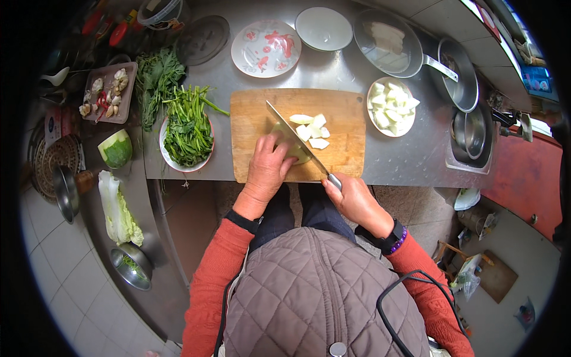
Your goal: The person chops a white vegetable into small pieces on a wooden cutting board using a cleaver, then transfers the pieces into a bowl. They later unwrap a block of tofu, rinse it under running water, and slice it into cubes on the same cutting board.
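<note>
My right hand (pixel 352 196) grips the handle of a kitchen knife (pixel 298 139), whose blade slants up to the left over a wooden cutting board (pixel 254 167). Behind the blade, my left hand (pixel 270 163) holds a pale green piece of peeled gourd or melon (pixel 299 154), partly hidden by the fingers and the knife. Several cut white chunks (pixel 314 130) lie on the board just right of the blade. A plate heaped with similar chunks (pixel 392 108) stands to the right of the board.
Left of the board stand a bowl of chopped greens (pixel 188 134), a tray of garlic and red chilies (pixel 130 96), a cut green melon (pixel 116 148) and napa cabbage (pixel 116 207). Behind are a fish-patterned plate (pixel 266 48), a white bowl (pixel 323 29) and a pan (pixel 388 43). Metal bowls (pixel 469 131) sit right.
</note>
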The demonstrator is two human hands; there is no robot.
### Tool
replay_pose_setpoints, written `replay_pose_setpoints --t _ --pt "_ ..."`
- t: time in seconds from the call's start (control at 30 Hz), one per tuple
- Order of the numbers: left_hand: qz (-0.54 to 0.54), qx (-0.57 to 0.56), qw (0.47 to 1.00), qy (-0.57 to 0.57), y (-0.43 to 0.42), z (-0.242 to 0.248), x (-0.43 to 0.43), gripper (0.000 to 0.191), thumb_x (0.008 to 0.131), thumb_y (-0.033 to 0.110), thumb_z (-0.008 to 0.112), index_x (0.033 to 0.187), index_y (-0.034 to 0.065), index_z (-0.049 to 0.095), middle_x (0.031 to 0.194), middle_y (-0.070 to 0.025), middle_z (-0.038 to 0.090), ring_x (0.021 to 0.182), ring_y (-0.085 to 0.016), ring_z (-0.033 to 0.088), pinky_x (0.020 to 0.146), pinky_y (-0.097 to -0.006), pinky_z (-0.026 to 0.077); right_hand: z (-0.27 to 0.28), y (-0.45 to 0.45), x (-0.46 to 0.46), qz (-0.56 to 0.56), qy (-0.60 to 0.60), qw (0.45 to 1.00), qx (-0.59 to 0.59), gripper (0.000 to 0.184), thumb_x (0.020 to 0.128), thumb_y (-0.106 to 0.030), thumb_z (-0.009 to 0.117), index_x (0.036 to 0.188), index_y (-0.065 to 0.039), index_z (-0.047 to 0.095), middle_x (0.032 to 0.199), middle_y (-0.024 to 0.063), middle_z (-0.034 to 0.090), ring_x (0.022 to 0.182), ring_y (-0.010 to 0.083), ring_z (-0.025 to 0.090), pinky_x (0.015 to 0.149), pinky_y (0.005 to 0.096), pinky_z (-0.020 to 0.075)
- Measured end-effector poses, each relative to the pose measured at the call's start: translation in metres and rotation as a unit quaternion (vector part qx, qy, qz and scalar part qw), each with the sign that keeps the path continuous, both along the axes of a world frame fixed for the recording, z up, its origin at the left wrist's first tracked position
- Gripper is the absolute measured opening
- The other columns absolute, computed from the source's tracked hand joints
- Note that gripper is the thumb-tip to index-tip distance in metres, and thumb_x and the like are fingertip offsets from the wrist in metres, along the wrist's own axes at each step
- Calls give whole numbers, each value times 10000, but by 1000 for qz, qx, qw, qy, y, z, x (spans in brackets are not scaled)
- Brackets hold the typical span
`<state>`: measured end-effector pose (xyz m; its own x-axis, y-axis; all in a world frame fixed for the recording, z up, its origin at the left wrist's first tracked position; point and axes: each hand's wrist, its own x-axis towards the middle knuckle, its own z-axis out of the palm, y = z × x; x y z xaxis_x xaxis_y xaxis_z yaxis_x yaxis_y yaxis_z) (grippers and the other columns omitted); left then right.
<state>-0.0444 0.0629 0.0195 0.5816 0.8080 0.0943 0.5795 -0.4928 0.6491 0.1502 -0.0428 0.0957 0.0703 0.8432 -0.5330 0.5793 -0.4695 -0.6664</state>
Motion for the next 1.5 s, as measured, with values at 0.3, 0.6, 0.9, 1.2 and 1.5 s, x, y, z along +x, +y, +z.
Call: replay_pose_setpoints --t 0.3,0.6,0.9,1.2,1.5 --pt "17 13 999 -29 -6 -3 -1 385 750 146 783 1100 74 638 1204 -127 549 1114 -344 541 904 -431 516 -32 1 -11 -24 -7 998 60 345 984 -311 589 850 6 593 753 277 613 741 499 590 629 512 479" --pt "28 7 999 -43 -5 -6 -2 400 737 134 783 1109 89 642 1209 -120 567 1113 -345 557 907 -430 518 15 1 -5 8 -5 999 35 349 986 -308 589 846 11 614 754 282 608 735 505 580 626 509 472" --pt "11 23 999 -34 -3 -9 -3 384 747 159 785 1089 83 630 1197 -109 550 1105 -330 541 874 -427 530 -30 5 -18 -17 2 999 51 373 995 -330 576 857 15 604 699 250 582 631 440 551 599 457 462" --pt "32 39 998 -23 -6 -13 -5 412 741 177 792 1111 90 632 1191 -110 567 1095 -330 573 842 -416 544 -23 6 -14 -8 12 996 86 317 983 -282 590 872 15 606 723 255 595 685 462 577 603 479 467" --pt "50 17 997 -51 -4 -10 -3 382 733 163 794 1057 67 616 1151 -114 599 1053 -337 597 830 -418 532 11 -2 -9 10 4 1000 24 360 973 -310 604 832 21 627 724 272 609 708 489 593 611 494 472"
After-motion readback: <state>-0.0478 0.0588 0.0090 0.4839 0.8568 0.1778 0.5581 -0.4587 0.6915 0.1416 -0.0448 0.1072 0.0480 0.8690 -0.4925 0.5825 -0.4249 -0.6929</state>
